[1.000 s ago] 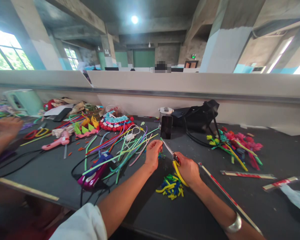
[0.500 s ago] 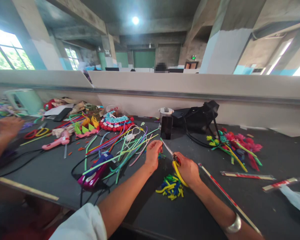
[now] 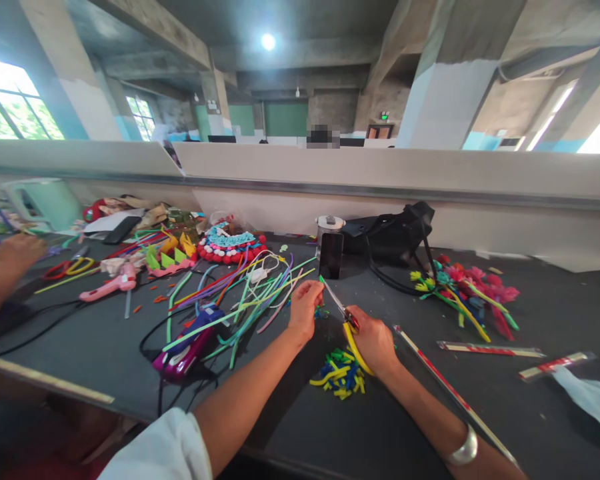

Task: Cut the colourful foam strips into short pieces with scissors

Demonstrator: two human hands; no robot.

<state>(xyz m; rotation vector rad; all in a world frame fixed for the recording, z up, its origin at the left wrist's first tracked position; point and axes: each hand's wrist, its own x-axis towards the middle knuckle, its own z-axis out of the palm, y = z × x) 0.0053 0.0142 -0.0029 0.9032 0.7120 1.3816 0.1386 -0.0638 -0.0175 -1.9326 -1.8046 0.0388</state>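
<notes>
My left hand (image 3: 304, 310) is closed in a pinch, with the tip of a small green pipe cleaner (image 3: 321, 279) showing at the fingertips. My right hand (image 3: 374, 341) wraps round a pair of scissors (image 3: 354, 343) with yellow handles. Their blades point up and left and reach the green tip; whether they are fully closed is too small to tell. Below, between both hands, lies a heap of short yellow, green and blue cut pieces (image 3: 341, 375). A few more bits lie on the table behind my left wrist.
Long pipe cleaners (image 3: 245, 303), a purple hot glue gun (image 3: 187, 347) and a pink glue gun (image 3: 111, 283) lie leftward. A phone (image 3: 331, 255) leans against a jar ahead. Rightward are a black bag (image 3: 395, 233), fuzzy flowers (image 3: 480, 287) and wrapped sticks (image 3: 490, 349). Another person's hand (image 3: 17, 257) is far left.
The view has shifted slightly. Both my hands and the scissors hold almost the same pose. Beside the other person's hand, a dark blue strand now shows at the left edge.
</notes>
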